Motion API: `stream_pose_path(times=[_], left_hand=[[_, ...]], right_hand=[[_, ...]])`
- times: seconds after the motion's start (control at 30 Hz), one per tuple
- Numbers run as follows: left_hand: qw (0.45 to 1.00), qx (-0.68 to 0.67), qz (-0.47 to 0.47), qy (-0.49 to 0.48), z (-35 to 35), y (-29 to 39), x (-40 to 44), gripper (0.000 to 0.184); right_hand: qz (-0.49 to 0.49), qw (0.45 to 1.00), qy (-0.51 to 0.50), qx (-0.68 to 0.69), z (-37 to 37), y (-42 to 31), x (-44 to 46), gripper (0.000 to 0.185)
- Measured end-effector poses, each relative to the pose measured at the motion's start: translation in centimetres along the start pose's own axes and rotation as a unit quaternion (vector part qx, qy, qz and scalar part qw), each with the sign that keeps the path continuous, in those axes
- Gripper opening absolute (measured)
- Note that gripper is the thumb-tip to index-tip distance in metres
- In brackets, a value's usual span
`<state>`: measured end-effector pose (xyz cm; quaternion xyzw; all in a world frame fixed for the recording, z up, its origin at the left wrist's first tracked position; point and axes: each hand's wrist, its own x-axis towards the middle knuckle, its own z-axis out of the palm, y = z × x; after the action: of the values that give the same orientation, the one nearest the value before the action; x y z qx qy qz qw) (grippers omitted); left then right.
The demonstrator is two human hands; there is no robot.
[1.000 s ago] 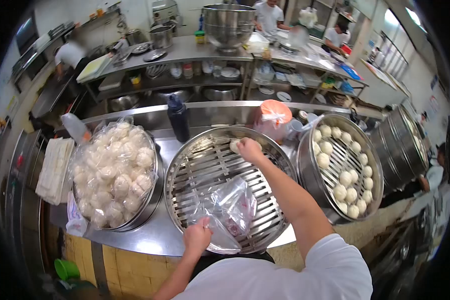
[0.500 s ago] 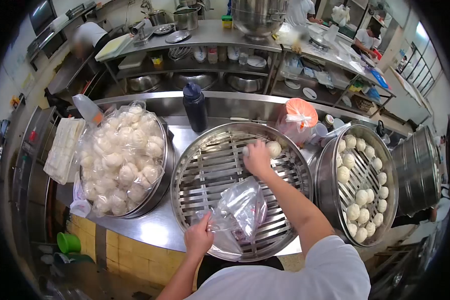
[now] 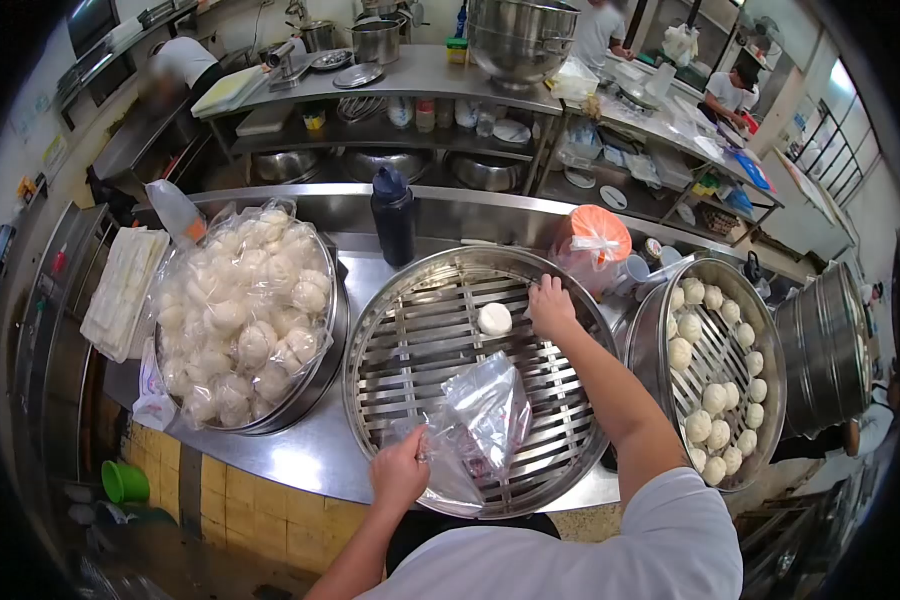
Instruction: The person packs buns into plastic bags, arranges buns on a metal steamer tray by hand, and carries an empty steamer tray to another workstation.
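Note:
My left hand (image 3: 400,468) is closed on the edge of a clear plastic bag (image 3: 485,405), which lies across the front of a large round metal steamer tray (image 3: 370,335) with slats. At the tray's back right, my right hand (image 3: 552,308) has its fingers curled around a bun, mostly hidden under them. A single white bun (image 3: 494,319), its smooth flat side up, sits on the slats just left of that hand.
Bagged buns (image 3: 260,300) fill a round metal tray at left. A dark bottle (image 3: 393,215) and an orange-topped bag (image 3: 595,245) stand behind. At right, a tilted steamer (image 3: 770,400) holds several buns. Other people work at the back.
My right hand has let go of the left bun, which now rests on the slats, and has moved right onto the other bun. My left hand still grips the bag.

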<state>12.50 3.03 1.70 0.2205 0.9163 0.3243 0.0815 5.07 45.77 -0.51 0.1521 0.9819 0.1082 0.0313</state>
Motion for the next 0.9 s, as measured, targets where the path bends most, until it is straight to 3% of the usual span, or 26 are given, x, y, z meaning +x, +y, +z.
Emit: stream_pose_path(times=[0.1, 0.2, 0.3, 0.37, 0.4, 0.5, 0.7, 0.73, 0.8, 0.83, 0.9], left_hand=[[1.0, -0.002, 0.003, -0.003, 0.0, -0.2, 0.0, 0.032], [1.0, -0.011, -0.003, -0.006, -0.1, -0.1, 0.0, 0.032], [1.0, -0.026, -0.006, 0.008, 0.0, 0.0, 0.0, 0.028], [0.999, -0.029, -0.022, 0.011, 0.2, -0.2, -0.2, 0.023], [0.999, -0.031, -0.029, 0.016, 0.4, -0.3, 0.0, 0.021], [0.994, -0.088, -0.056, 0.035, 0.4, -0.6, -0.3, 0.018], [0.991, -0.115, -0.056, 0.045, 0.5, -0.8, -0.3, 0.019], [0.989, -0.126, -0.057, 0.05, 0.7, -0.9, -0.3, 0.018], [0.986, -0.15, -0.053, 0.054, 1.0, -1.2, -0.4, 0.017], [0.984, -0.164, -0.035, 0.062, 0.7, -0.9, -0.2, 0.016], [0.978, -0.195, 0.007, 0.069, 0.1, -0.7, 0.3, 0.015]], right_hand=[[0.077, 0.973, -0.049, 0.214, -0.6, 0.4, 0.2, 0.057], [0.127, 0.857, -0.007, 0.499, -2.1, -1.1, 0.7, 0.07], [0.088, 0.855, -0.097, 0.502, -1.9, -3.9, 1.5, 0.081], [0.022, 0.897, -0.045, 0.439, 1.0, -5.6, 1.2, 0.083], [0.047, 0.897, -0.048, 0.436, 1.9, -6.8, 1.2, 0.085], [-0.008, 0.951, 0.028, 0.307, -1.7, -9.6, -2.1, 0.09], [-0.034, 0.946, 0.081, 0.313, -0.5, -12.0, -4.2, 0.08], [0.034, 0.898, 0.071, 0.433, -0.4, -11.8, -4.2, 0.075], [0.167, 0.746, 0.054, 0.643, -0.4, -11.1, -4.7, 0.065], [0.186, 0.625, -0.015, 0.758, -1.9, -10.1, -5.8, 0.058], [0.2, 0.324, -0.132, 0.915, -4.7, -7.7, -9.3, 0.05]])
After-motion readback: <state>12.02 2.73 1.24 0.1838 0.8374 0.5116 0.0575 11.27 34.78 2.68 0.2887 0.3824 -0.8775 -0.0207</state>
